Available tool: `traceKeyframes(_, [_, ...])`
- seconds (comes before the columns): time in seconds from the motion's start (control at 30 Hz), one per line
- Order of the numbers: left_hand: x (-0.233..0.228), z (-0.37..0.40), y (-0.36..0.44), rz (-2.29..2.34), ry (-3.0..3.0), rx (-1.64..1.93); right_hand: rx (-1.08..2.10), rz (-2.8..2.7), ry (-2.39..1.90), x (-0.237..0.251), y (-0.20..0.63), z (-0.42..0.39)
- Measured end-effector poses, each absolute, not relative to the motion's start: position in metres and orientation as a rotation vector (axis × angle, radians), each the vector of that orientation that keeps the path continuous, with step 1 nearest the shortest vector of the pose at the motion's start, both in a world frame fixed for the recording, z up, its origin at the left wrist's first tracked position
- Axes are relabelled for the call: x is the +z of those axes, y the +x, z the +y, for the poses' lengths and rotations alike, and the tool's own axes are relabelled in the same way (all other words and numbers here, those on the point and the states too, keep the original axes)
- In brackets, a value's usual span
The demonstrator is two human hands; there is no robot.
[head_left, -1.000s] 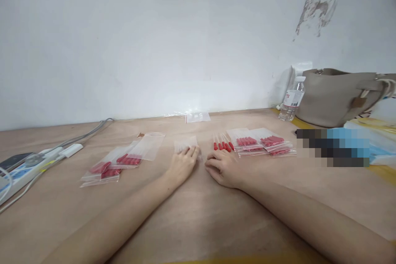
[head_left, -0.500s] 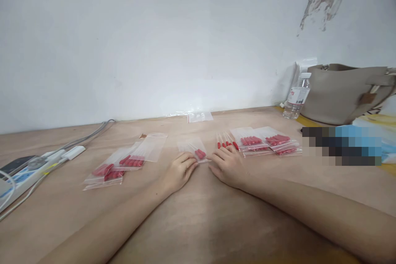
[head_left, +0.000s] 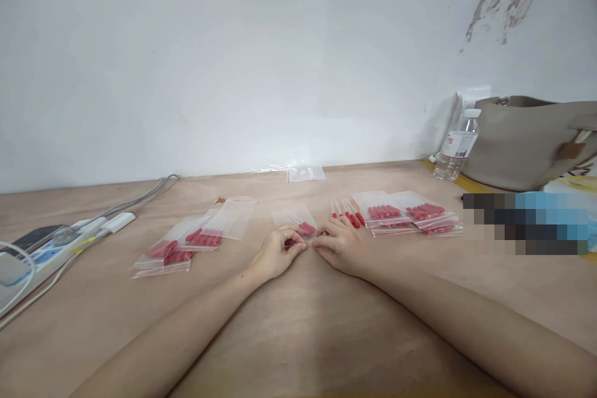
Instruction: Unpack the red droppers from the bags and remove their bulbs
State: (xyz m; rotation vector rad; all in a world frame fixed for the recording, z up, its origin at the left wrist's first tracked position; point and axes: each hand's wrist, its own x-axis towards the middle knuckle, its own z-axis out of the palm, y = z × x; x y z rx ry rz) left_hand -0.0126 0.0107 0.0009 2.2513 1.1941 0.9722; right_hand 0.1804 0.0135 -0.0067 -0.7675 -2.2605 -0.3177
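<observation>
A small clear zip bag (head_left: 295, 221) with red-handled pieces inside lies flat on the wooden table (head_left: 298, 336) in front of me. My left hand (head_left: 276, 251) pinches the bag's near edge with curled fingers. My right hand (head_left: 339, 244) meets it fingertip to fingertip at the same edge, touching the bag. Just beyond my right hand lie several loose red-tipped sticks (head_left: 347, 216). Filled bags are stacked to the right (head_left: 407, 214) and to the left (head_left: 183, 245).
A power strip with cables (head_left: 51, 247) sits at the left edge. A water bottle (head_left: 457, 145) and a beige bag (head_left: 527, 140) stand at the back right. An empty clear bag (head_left: 305, 173) lies by the wall. A pixelated patch covers part of the right side.
Both hands drew closer together and their fingers curled onto the small bag's near edge; red pieces now show inside the bag. The view shifted slightly left.
</observation>
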Motion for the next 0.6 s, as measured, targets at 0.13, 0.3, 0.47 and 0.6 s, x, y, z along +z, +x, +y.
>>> traceKeyframes(0.13, [-0.002,0.011,-0.012,1.180,2.183,1.015,-0.334,-2.245,-0.765,-0.004,0.180,0.012])
traceKeyframes(0.3, [-0.002,0.010,-0.012,1.150,2.129,1.033,-0.357,-2.227,-0.811,-0.011,0.179,0.017])
traceKeyframes(0.47, [0.001,0.011,-0.008,1.147,2.176,1.044,-0.388,-2.253,-0.768,-0.012,0.175,0.020])
traceKeyframes(0.6, [0.001,0.014,-0.002,1.147,2.274,1.025,-0.432,-2.269,-0.737,-0.010,0.175,0.019])
